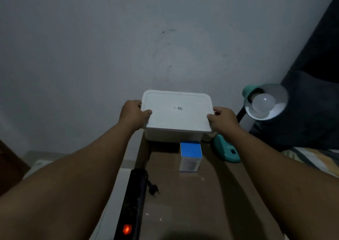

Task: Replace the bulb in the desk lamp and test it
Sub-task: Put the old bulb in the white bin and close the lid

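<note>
A white lidded plastic box (177,115) stands at the far end of a brown table (192,203), against the wall. My left hand (133,114) grips its left edge and my right hand (222,119) grips its right edge. A teal desk lamp rests at the table's right side, its base (226,151) behind my right forearm. Its shade (266,101) faces me with a white, unlit bulb (263,103) in it. A small blue-and-white bulb carton (190,156) stands upright in front of the white box.
A black power strip (132,203) with a glowing orange switch (127,229) lies along the table's left edge. A loose black plug (153,188) rests beside it. A dark cushion and striped bedding (311,159) are to the right. The room is dim.
</note>
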